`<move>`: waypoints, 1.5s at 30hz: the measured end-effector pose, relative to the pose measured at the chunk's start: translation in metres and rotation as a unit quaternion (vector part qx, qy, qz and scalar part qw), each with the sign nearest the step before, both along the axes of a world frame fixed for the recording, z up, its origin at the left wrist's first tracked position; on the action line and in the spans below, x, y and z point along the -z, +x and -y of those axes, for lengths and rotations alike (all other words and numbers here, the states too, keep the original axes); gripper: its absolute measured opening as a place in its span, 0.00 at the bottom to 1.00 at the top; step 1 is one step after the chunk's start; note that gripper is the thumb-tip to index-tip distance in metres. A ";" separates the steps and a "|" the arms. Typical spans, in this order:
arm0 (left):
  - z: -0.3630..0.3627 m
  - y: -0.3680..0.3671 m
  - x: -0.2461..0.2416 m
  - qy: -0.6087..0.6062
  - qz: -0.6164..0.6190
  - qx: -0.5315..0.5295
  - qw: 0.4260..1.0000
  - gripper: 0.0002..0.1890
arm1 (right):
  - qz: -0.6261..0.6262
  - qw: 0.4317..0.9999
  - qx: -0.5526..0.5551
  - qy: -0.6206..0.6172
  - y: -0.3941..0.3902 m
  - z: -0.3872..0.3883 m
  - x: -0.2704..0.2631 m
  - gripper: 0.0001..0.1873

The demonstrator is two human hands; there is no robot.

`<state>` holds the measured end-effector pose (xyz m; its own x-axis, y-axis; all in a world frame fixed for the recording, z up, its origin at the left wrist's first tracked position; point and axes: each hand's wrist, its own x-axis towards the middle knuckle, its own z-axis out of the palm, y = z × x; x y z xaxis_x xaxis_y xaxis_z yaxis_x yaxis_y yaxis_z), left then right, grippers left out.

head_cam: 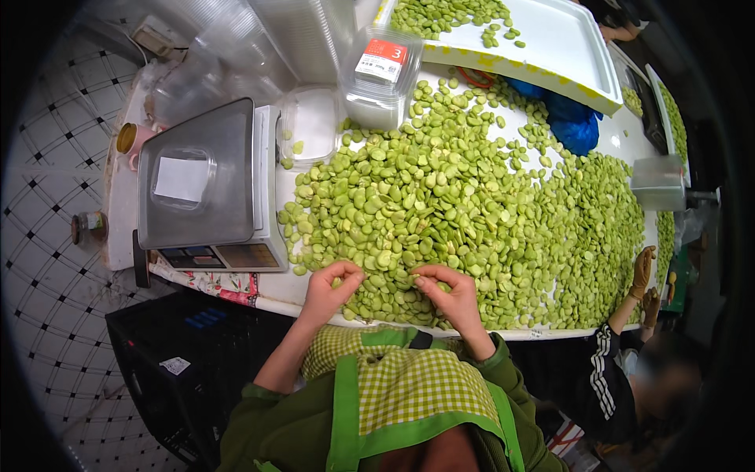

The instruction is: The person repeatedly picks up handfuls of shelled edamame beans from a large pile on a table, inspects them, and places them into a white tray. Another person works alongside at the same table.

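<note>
A wide pile of shelled green broad beans [407,212] covers the table in front of me. My left hand [330,292] is low over the near edge of the pile, thumb and index fingertip together. Whether a bean is between those fingertips, I cannot tell. To its right, my right hand [451,292] pinches a small pale-green broad bean [415,276] between thumb and index finger. Loose beans lie between and beneath both hands.
A weighing scale [197,177] stands left, bearing a clear plastic tub [183,176]. Behind are an open container [309,124], stacked lidded tubs [380,76] and a white foam tray [525,35]. At right, a co-worker's gloved hand [642,271] is beside the beans.
</note>
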<state>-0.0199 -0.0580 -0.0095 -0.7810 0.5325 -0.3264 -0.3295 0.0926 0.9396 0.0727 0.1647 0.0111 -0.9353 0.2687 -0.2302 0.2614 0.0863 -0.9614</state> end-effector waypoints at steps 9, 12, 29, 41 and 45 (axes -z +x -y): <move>-0.010 0.015 -0.003 -0.234 -0.351 0.088 0.902 0.12 | 0.148 0.879 0.106 -0.441 0.013 -0.008 -0.003 0.10; -0.012 0.015 0.001 -0.232 -0.407 0.087 0.879 0.12 | 0.148 0.876 0.126 -0.442 0.011 -0.011 -0.008 0.10; 0.019 -0.008 -0.001 0.223 0.240 -0.096 0.940 0.17 | -0.094 0.871 -0.162 0.455 0.000 0.035 0.008 0.09; 0.017 0.013 0.001 -0.168 -0.210 0.020 0.963 0.07 | 0.047 0.916 0.112 -0.384 0.031 -0.047 -0.007 0.04; 0.002 0.017 0.002 -0.105 -0.356 0.166 0.914 0.09 | 0.040 0.931 0.094 -0.351 0.040 -0.045 -0.015 0.06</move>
<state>-0.0032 -0.0596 -0.0111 -0.6420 0.7627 0.0786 0.4369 0.2796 0.8550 0.1130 0.2093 0.0260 -0.8592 0.1832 -0.4777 0.2812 -0.6109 -0.7401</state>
